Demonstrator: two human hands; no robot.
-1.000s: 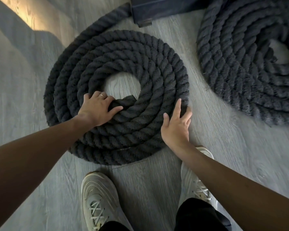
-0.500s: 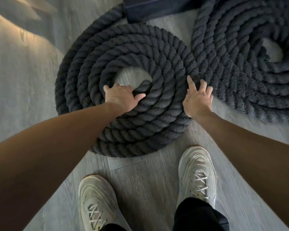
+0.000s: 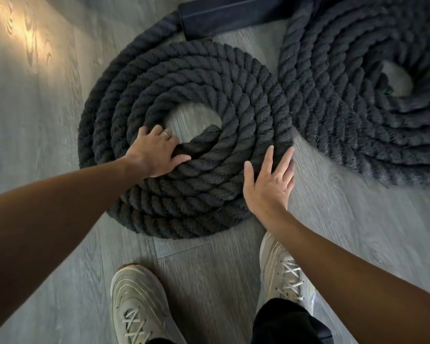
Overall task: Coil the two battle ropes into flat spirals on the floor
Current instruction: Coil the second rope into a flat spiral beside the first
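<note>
Two thick black battle ropes lie coiled on the grey wood-grain floor point(image 3: 47, 145). The left spiral point(image 3: 184, 100) is flat and nearly round, with a bare patch of floor at its centre where the cut rope end point(image 3: 204, 135) rests. The right spiral point(image 3: 358, 108) sits beside it, and the two rims touch or nearly touch between them. Both ropes run up toward a dark rectangular anchor block point(image 3: 233, 13) at the top edge.

The left hand point(image 3: 154, 155) is laid flat and open over the inner turns, its fingers spread beside the rope end, pressing rather than gripping. The right hand point(image 3: 268, 182) is open too, fingers extended against the outer rim of the left spiral on its right side; nothing is clasped in either hand.

From here, several faults are judged possible. If the rim is pushed too hard by the right hand, the outer turns could ride up over the inner ones and the flatness be lost. If the left hand's pressure is released early, the stiff rope end could spring out and loosen the centre. The near edge of the right spiral looks less even, with turns stacked and frayed fibres along its rim, so a further shove of the left spiral could disturb it.

The rope is heavy, three-strand twisted fibre, matte and coarse, with deep diagonal ridges. The floor is smooth plank laminate, on which the coil is likely to slide easily.
</note>
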